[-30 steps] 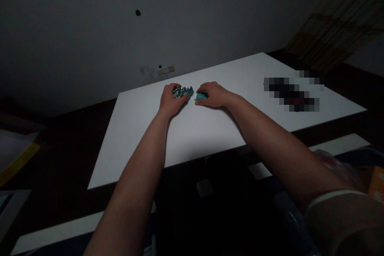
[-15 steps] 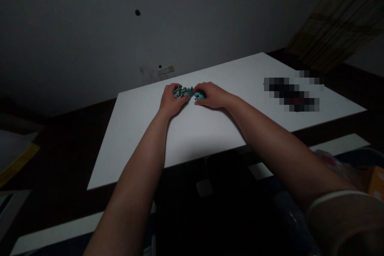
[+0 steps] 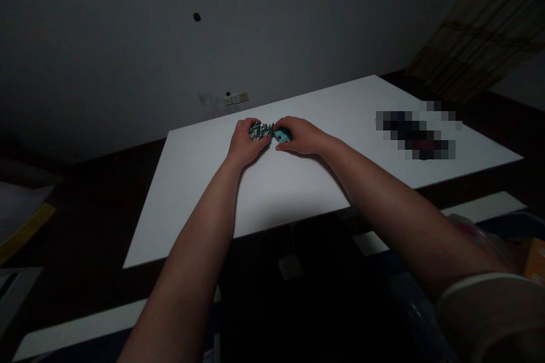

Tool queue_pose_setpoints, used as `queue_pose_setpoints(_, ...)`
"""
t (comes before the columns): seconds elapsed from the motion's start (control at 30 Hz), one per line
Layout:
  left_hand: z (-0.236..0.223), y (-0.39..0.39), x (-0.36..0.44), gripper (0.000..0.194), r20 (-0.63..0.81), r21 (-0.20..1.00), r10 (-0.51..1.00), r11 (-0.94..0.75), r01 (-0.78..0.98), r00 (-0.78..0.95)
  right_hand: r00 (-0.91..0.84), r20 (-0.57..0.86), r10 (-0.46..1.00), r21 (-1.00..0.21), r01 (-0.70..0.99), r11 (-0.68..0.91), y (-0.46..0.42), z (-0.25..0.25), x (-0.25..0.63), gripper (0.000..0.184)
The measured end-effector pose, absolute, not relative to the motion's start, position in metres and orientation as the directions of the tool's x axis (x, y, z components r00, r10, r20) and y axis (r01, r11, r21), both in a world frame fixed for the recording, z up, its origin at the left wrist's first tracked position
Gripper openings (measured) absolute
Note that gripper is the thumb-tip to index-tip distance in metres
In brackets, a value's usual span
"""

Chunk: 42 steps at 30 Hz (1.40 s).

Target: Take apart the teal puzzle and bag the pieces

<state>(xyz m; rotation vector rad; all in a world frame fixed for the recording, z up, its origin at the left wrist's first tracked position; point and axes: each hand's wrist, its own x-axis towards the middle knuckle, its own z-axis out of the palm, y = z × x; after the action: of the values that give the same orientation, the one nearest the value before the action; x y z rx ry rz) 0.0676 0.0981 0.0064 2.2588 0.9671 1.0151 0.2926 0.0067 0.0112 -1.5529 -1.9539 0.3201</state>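
My left hand is closed round a dark green piece with pale lines, its thumb on the near edge and its fingers on the far side. My right hand grips a teal piece with a dark spot between thumb and fingers. Both pieces are held low over the white table, their jagged inner ends facing each other and very close. Whether those ends touch or interlock I cannot tell. My fingers and palms cover the outer parts of both pieces.
The white tabletop stretches to both sides of my hands. On its right part lies a blurred-out dark object. Behind stands a grey wall with a socket strip. An orange box sits at the lower right, below table height.
My left hand has shifted slightly right with the dark green piece, bringing it nearer the teal one. The right hand has barely moved.
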Motion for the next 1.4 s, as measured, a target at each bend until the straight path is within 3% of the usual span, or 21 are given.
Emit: queue_pose_setpoints(1.4, 0.0063, 0.0975, 0.0678, 0.042, 0.453, 0.622, 0.743, -0.659, 0.423, 0.493, -0.179, 0.349, 0.920, -0.487, 0.804, 0.341, 0.0088, 0.0043, 0.2924, 0.045)
